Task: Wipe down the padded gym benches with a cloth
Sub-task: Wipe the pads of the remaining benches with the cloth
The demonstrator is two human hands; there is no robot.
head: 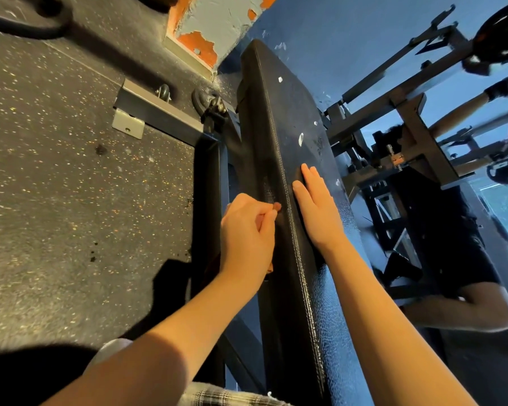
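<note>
Black padded gym bench (pixel 276 112), long and narrow with a stitched seam along its edge, runs away from the person standing over it, its top face glossy and catching blue light. Under and beside it lies a dark rubber floor speckled with pale flecks (pixel 71 171), and the grey steel base frame (pixel 159 112) sits flat on that floor to the left of the pad. A rack of dark metal bars (pixel 408 112) stands close on the far right. The right hand (pixel 317 209) lies flat on the top face, fingers straight and gripping nothing; I take it to be steadying the pad so the other hand can rub against it. The left hand (pixel 247 230) is pressed to the pad's side panel just below the seam, fingers curled tight round what looks to be a reddish-brown cloth (pixel 277 206), of which only a small scrap peeks past the fingertips. That placement suggests the side is being wiped now. Small white flecks (pixel 301 139) dot the top further up, so the upper stretch seems not yet cleaned.
</note>
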